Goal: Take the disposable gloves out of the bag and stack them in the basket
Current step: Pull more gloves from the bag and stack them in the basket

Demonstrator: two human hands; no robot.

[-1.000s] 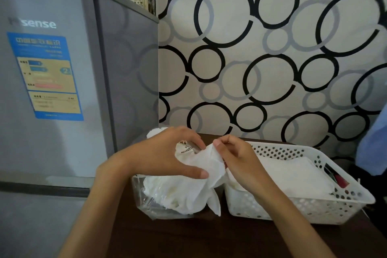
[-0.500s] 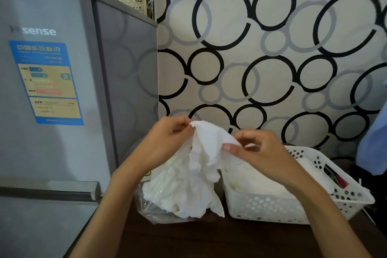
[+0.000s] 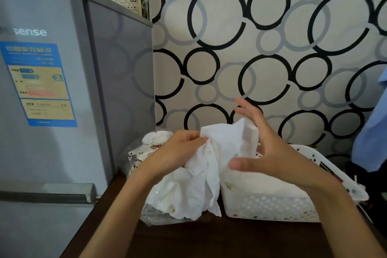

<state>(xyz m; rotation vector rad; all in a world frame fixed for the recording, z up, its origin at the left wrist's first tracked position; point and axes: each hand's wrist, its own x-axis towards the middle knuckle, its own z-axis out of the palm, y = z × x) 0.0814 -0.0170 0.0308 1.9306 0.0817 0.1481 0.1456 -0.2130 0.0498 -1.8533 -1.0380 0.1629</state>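
Note:
A thin white disposable glove hangs above the clear plastic bag, which holds a heap of more white gloves. My left hand pinches the glove's left edge. My right hand is spread with straight fingers, its palm against the glove's right side and its thumb in front of it. The white perforated basket stands right of the bag with a flat stack of gloves inside.
The bag and basket sit on a dark wooden table. A grey fridge stands tight against the table's left side. A wall with ring patterns is close behind. Blue cloth hangs at the right edge.
Both hands lifted a glove up out of the bag. My right hand let go of its pinch and spread open against the glove.

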